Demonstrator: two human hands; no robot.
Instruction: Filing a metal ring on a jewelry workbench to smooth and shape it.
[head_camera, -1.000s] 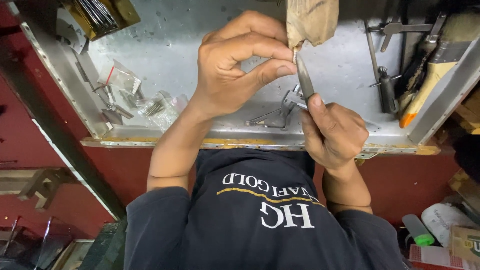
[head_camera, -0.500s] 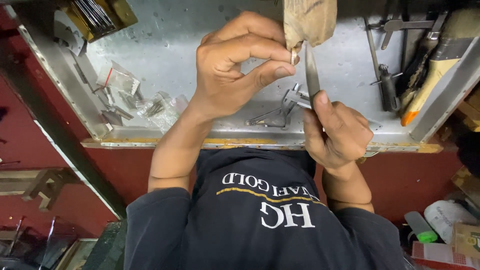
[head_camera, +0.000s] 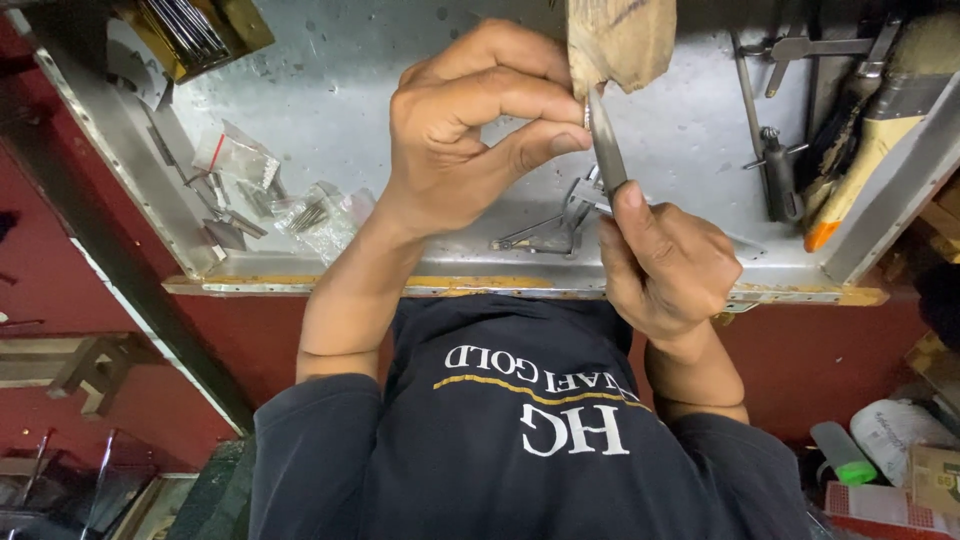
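The wooden peg (head_camera: 618, 40) jutted over the metal-topped bench (head_camera: 330, 90), and both hands worked right at its lower tip. The left hand (head_camera: 470, 130) was curled, its thumb and forefinger pinched shut on a small ring (head_camera: 586, 112) that was pressed against the peg's tip; the other fingers were folded in above it. The right hand (head_camera: 670, 265) sat below and just right of the peg, its fingers wrapped closed round the handle end of a slim grey file (head_camera: 607, 155), with the forefinger laid along the blade. The file ran up from that hand to the ring, its far end touching the ring just under the peg.

Below the peg, between the two wrists, a pair of small metal pliers (head_camera: 550, 232) lay flat on the bench. Well to the left of the peg, several clear plastic packets (head_camera: 285, 195) were scattered on the metal surface, some with thin metal pieces inside. Right of the peg, a row of hand tools (head_camera: 775, 175) lay against the bench's side, and beyond them a tool with a pale handle and an orange tip (head_camera: 850, 175). Far left of the peg, at the bench's upper corner, a yellow-brown box (head_camera: 200, 30) held a bundle of thin metal rods.
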